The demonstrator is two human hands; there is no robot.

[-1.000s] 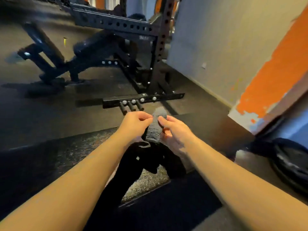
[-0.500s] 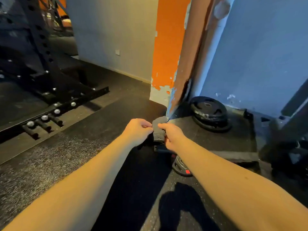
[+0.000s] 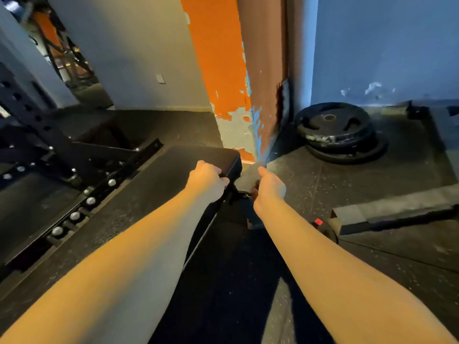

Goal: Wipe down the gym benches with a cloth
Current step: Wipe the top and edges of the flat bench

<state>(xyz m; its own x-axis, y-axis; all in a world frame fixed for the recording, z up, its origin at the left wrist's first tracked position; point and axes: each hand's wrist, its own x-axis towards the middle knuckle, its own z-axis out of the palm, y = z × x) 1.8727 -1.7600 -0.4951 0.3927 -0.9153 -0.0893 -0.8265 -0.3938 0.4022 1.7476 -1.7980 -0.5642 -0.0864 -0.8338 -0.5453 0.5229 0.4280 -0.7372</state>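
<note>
Subject of inspection: the cloth, a small grey piece with a dull, slightly nubby surface, bunched or folded into a narrow wad. No marks or print can be made out on it. It is held in the air just off the far right corner of the gym bench, in front of the foot of the pillar, whose orange paint is flaking. The right hand holds it, with its fingers closed in a pinch on the cloth's near edge. The left hand is on the bench, fingers curled over the pad's right edge close to that corner. The bench pad is black with a rounded corner, and its top shows a pale speckled sheen. A stack of black weight plates lies on the rubber floor to the right, well apart from the cloth. A black rack stands to the left.
</note>
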